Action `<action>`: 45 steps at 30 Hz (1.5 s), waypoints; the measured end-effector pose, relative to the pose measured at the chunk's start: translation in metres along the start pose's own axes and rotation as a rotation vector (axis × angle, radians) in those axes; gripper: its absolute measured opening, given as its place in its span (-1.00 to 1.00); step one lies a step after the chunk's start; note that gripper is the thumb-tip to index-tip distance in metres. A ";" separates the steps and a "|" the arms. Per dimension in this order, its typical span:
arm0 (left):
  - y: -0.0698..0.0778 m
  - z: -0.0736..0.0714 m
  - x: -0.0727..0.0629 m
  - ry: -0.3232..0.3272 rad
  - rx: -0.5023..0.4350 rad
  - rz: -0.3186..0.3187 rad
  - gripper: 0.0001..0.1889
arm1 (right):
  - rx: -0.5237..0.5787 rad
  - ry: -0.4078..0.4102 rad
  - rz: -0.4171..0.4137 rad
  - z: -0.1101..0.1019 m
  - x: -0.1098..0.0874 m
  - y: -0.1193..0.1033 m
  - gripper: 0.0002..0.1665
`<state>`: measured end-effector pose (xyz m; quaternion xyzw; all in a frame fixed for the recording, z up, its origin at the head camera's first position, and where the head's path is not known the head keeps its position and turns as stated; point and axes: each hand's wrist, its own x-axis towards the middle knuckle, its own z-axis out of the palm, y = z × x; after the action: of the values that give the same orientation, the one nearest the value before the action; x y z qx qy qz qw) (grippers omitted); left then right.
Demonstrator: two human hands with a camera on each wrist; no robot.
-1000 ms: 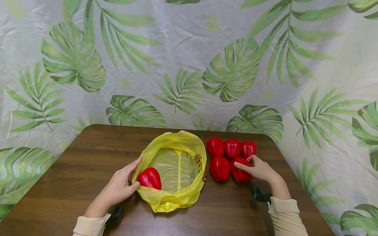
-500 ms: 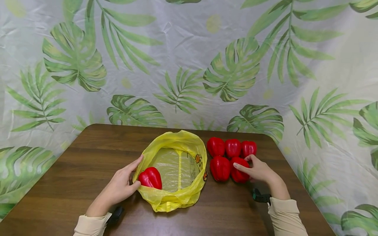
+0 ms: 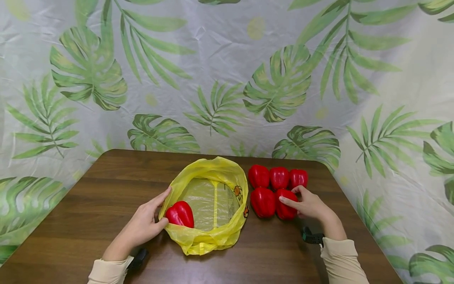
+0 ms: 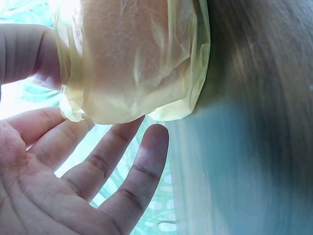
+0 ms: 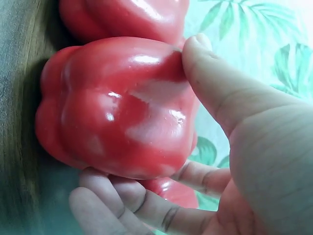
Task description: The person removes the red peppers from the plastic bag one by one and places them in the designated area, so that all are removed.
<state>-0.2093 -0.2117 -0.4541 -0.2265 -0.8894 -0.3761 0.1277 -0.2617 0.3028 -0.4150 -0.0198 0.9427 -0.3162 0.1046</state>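
Observation:
A yellow plastic bag (image 3: 227,236) sits with its mouth open on the table, one red bell pepper (image 3: 180,215) lying inside at its left. My left hand (image 3: 143,225) holds the bag's left side, thumb and index fingertip at the rim; in the left wrist view, thin plastic (image 4: 132,63) lies between thumb and fingers. To the right, my right hand (image 3: 312,203) grips the front right bell pepper (image 3: 285,209). The right wrist view shows the thumb on one side of that pepper (image 5: 122,107) and curled fingers on the other. Another pepper (image 3: 263,202) is right beside it.
Three more red bell peppers (image 3: 279,178) stand in a row behind the front two, right of the bag. The dark wooden table (image 3: 117,177) ends at a leaf-patterned cloth backdrop (image 3: 220,79).
The right hand has shifted slightly left with the gripped pepper, and the front left pepper has edged left too. The left hand, the bag and the pepper in it look unmoved.

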 end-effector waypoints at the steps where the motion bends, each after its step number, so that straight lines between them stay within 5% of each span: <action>1: 0.000 0.000 0.000 0.000 -0.001 0.001 -0.13 | 0.000 -0.001 0.004 0.001 0.000 0.000 -0.06; 12: 0.001 0.002 0.001 -0.006 -0.006 -0.001 -0.13 | -0.122 0.109 -0.049 -0.013 -0.002 -0.008 -0.10; 17: 0.000 0.002 -0.001 -0.002 0.000 0.003 -0.13 | -0.119 0.221 -0.162 -0.015 0.000 -0.034 -0.23; 21: -0.001 0.002 -0.004 0.003 0.008 -0.003 -0.12 | -0.094 0.232 -0.230 -0.011 0.003 -0.067 -0.30; 31: 0.000 0.001 0.000 -0.001 -0.008 0.035 -0.12 | -0.070 0.049 -0.380 0.015 0.010 -0.140 -0.37; 38: 0.000 0.001 0.002 -0.019 -0.008 0.026 -0.11 | -0.036 -0.145 -0.444 0.058 0.019 -0.182 -0.40; 45: 0.001 0.001 0.000 -0.016 -0.030 0.033 -0.11 | -0.114 -0.272 -0.476 0.097 0.028 -0.211 -0.38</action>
<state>-0.2086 -0.2101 -0.4540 -0.2460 -0.8808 -0.3853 0.1235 -0.2749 0.0733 -0.3690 -0.2888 0.9050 -0.2730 0.1515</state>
